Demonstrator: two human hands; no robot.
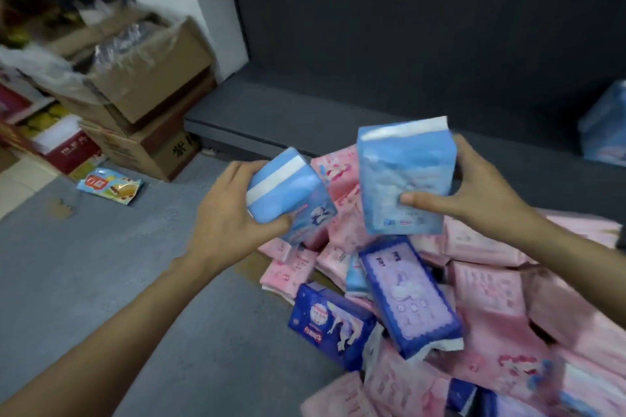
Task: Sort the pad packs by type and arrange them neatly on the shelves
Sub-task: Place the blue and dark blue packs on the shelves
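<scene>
My left hand (230,213) grips a light blue pad pack (288,189), tilted, above the left edge of the pile. My right hand (474,193) holds a second light blue pad pack (403,176) upright, thumb across its front. Below them lies a heap of pad packs on the floor: several pink packs (487,291) and two dark blue packs (410,294) (330,325). Another light blue pack (606,125) stands on the low dark shelf (305,101) at the far right.
Stacked cardboard boxes (142,85) with plastic wrapping stand at the left by a white pillar. A snack bag (110,188) lies on the grey floor (101,264) near them. A red box (67,149) sits further left. The dark shelf back wall rises behind.
</scene>
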